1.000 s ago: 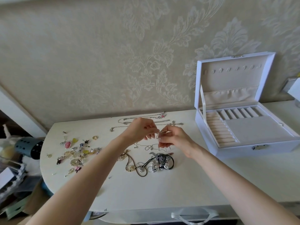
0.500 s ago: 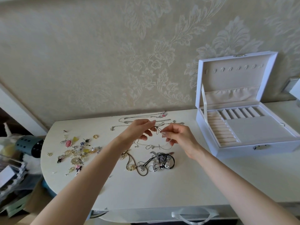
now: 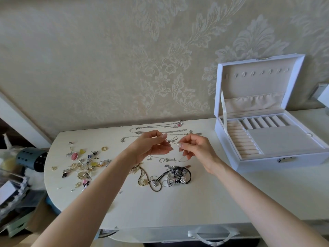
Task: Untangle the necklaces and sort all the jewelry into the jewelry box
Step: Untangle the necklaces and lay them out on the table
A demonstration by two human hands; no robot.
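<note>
My left hand (image 3: 151, 147) and my right hand (image 3: 195, 148) are raised above the table, each pinching a thin silver chain (image 3: 171, 140) that loops between their fingertips. The rest of that chain trails down to the tabletop (image 3: 170, 159). Below the hands lies a tangle of necklaces (image 3: 163, 176) with black cords, gold pieces and silver pendants. Several straightened silver necklaces (image 3: 160, 130) lie along the back of the table. The white jewelry box (image 3: 277, 157) stands open at the right, its beige compartments holding nothing visible.
A scatter of small earrings, rings and charms (image 3: 83, 163) covers the table's left part. The white table (image 3: 178, 202) has a rounded left edge. Clutter and a dark perforated cylinder (image 3: 30, 157) sit off the left side. A wallpapered wall rises behind.
Both hands have drawn slightly apart and risen, stretching a loop of the thin chain between them. The jewelry on the table and the box stay where they were.
</note>
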